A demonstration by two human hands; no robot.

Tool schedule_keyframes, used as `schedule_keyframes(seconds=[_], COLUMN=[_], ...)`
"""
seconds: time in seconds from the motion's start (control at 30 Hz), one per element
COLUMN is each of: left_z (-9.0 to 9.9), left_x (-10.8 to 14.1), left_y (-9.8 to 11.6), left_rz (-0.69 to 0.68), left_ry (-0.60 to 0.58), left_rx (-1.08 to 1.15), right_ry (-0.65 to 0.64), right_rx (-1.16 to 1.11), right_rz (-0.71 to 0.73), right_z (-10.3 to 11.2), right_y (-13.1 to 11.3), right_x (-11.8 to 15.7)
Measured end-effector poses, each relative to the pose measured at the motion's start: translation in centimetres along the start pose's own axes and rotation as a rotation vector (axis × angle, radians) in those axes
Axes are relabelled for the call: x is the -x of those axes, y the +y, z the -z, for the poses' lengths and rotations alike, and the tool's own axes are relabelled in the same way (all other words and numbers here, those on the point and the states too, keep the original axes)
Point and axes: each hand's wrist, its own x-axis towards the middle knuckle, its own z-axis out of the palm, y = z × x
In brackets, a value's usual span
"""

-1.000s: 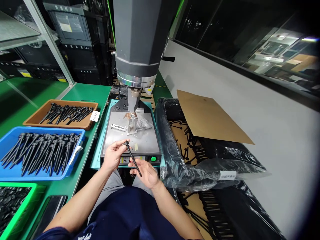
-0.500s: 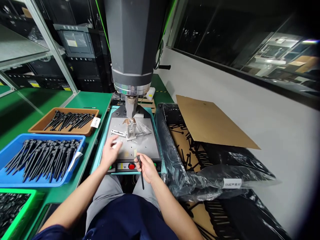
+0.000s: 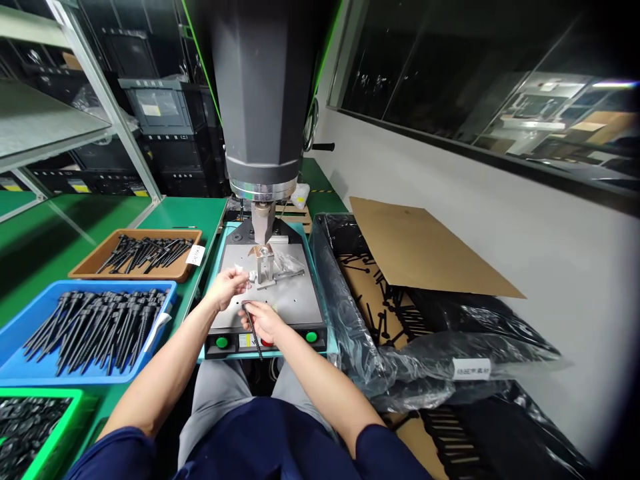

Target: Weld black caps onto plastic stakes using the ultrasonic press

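Note:
My right hand (image 3: pixel 263 321) holds a black ribbed rod (image 3: pixel 254 337) near its upper end, over the front edge of the machine's metal plate (image 3: pixel 295 308). Above the plate's left part, my left hand (image 3: pixel 229 288) has its fingers pressed together; what they hold, if anything, is too small to name. Just right of its fingertips stands a metal fixture (image 3: pixel 265 265), directly under the machine's tapered head (image 3: pixel 263 223). Clear plastic lies on the plate behind the fixture.
At the left are a brown tray (image 3: pixel 80 269), a blue tray (image 3: pixel 50 380) and a green tray (image 3: pixel 75 407) of black parts. A plastic-lined box (image 3: pixel 345 333) with cardboard (image 3: pixel 430 253) stands right. Green buttons (image 3: pixel 221 342) line the machine's front.
My left hand has moved right toward the fixture and its fingers have closed. My right hand has shifted left with the black rod. The view has tilted up slightly.

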Motion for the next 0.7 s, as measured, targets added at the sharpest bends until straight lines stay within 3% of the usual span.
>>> schedule_keyframes(seconds=[0.1, 0.23, 0.47, 0.57, 0.7], left_z=[-0.4, -0.4, -0.5, -0.6, -0.8], left_x=[1.2, 1.8, 1.9, 1.8, 1.1], left_y=[0.2, -0.1, -0.5, -0.7, -1.1], left_rz=[0.107, 0.13, 0.119, 0.108, 0.116], left_ry=[-0.109, -0.157, -0.12, -0.12, -0.125], left_rx=[0.276, 0.438, 0.427, 0.415, 0.4], right_ry=[-0.042, 0.032, 0.358, 0.468, 0.52], right_rx=[-0.048, -0.054, 0.488, 0.654, 0.745], right_rz=[0.054, 0.322, 0.785, 0.899, 0.971], right_z=[-1.5, -2.3, -0.6, -0.3, -0.5], right_y=[0.3, -1.2, -6.3, -8.0, -9.7], right_x=[-2.5, -4.2, -3.6, -3.4, -4.0])
